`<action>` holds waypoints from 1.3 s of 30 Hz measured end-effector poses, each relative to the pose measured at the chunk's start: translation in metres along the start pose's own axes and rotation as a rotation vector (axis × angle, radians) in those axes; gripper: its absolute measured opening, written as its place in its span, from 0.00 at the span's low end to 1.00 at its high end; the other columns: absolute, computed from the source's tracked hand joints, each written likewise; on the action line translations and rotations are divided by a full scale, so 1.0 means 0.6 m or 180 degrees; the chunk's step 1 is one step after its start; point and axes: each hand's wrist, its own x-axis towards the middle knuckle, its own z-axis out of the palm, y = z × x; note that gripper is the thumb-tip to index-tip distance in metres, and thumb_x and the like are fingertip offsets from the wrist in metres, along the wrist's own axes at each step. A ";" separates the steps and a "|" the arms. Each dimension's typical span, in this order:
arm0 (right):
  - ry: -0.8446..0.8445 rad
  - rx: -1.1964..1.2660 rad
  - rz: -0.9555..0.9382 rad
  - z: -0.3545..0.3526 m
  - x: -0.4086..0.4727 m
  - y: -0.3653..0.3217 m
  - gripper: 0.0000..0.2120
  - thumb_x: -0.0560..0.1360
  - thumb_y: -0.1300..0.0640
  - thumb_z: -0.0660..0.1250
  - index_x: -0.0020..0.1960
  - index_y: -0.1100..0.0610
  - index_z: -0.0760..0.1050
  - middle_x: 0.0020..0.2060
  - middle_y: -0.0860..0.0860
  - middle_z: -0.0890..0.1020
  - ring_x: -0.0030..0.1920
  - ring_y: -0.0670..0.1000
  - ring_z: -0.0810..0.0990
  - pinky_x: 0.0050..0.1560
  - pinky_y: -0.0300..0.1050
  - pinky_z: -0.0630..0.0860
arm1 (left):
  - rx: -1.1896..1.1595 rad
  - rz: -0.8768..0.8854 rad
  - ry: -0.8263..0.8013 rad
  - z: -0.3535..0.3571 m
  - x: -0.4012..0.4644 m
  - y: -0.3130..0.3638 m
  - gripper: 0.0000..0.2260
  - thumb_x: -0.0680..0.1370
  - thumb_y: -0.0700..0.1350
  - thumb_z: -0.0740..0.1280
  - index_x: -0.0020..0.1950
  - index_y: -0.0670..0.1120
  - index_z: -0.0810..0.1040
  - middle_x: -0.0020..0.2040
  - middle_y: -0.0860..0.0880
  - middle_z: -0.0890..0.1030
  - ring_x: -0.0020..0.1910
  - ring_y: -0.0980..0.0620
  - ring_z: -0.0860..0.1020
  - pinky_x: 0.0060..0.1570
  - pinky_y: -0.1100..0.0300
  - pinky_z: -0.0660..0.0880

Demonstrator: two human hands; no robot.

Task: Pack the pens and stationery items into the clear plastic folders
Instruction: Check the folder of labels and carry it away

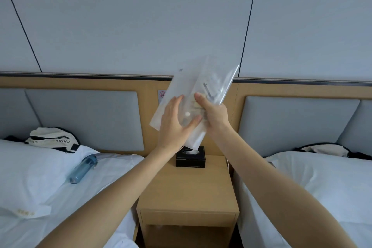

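I hold clear plastic folders [187,82] up in the air above the nightstand, tilted with their tops leaning right. My right hand [213,113] grips the folders from the right side, fingers curled round them. My left hand [174,122] lies flat against the front folder with straight, spread fingers, thumb pointing right. A white snap button [187,114] shows through the plastic between my hands. Pens and small stationery items [209,90] show dimly inside the rear folder, above my right hand.
A wooden nightstand [189,191] stands between two white beds, with a black tissue box [190,157] at its back. On the left bed lie a blue water bottle [83,168] and a cream bag [52,139]. Another bag [326,149] lies on the right bed.
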 end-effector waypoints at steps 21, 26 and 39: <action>-0.0800 -0.0008 -0.0341 0.011 0.001 0.021 0.21 0.65 0.60 0.77 0.56 0.62 0.78 0.46 0.56 0.83 0.48 0.56 0.82 0.52 0.52 0.79 | -0.0424 -0.0449 -0.0370 -0.032 0.000 -0.003 0.26 0.73 0.53 0.72 0.68 0.51 0.70 0.52 0.62 0.79 0.51 0.65 0.78 0.43 0.74 0.71; -0.0686 -0.0059 -0.0358 0.010 0.005 0.026 0.21 0.65 0.59 0.77 0.56 0.62 0.79 0.47 0.57 0.83 0.50 0.57 0.83 0.55 0.55 0.78 | -0.0335 -0.0423 -0.0228 -0.033 0.007 -0.006 0.22 0.71 0.52 0.75 0.62 0.51 0.73 0.48 0.61 0.80 0.47 0.68 0.77 0.44 0.73 0.73; -0.0427 -0.0588 -0.0755 0.016 0.006 0.028 0.24 0.67 0.60 0.76 0.60 0.57 0.72 0.50 0.53 0.83 0.50 0.51 0.84 0.48 0.44 0.80 | -0.0761 -0.0574 -0.0070 -0.021 0.009 -0.005 0.23 0.71 0.48 0.75 0.64 0.48 0.73 0.52 0.57 0.79 0.50 0.63 0.77 0.42 0.76 0.72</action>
